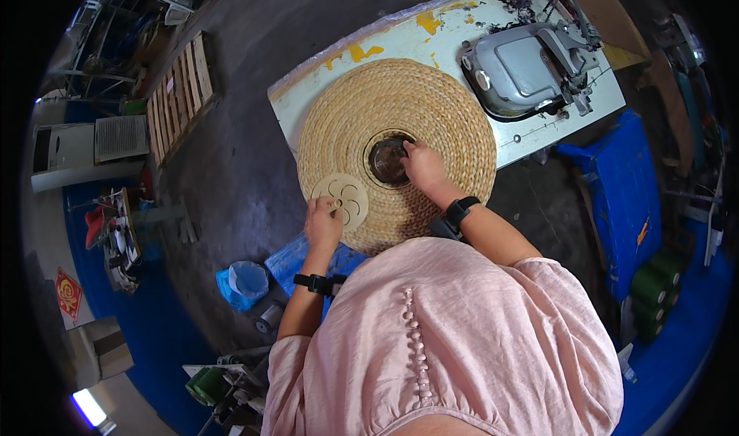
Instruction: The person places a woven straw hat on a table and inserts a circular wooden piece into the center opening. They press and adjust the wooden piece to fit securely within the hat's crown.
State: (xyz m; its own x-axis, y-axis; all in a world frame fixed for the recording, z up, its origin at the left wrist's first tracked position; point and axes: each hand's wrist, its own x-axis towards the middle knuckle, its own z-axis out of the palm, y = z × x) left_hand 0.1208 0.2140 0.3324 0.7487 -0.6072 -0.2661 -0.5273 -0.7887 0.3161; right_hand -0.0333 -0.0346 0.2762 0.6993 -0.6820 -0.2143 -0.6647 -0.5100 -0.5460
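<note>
A large round mat of braided straw (346, 113) lies on the white worktable. At its middle sits a dark round disc or dish (388, 160), inside a ring of thin lines. My right hand (423, 164) touches the right rim of this dark piece with its fingertips; whether it grips it I cannot tell. My left hand (324, 221) holds a thin, pale round disc (352, 196) with curved slots over the mat's lower left edge. Its fingers are at the disc's small centre hub. Both wrists wear black bands.
A grey sewing machine head (514, 69) stands on the right part of the white worktable (462, 29). A wooden pallet (180, 98) lies on the floor at left. A bin with a blue liner (245, 283) stands below left. Blue sheeting (618, 205) covers something at right.
</note>
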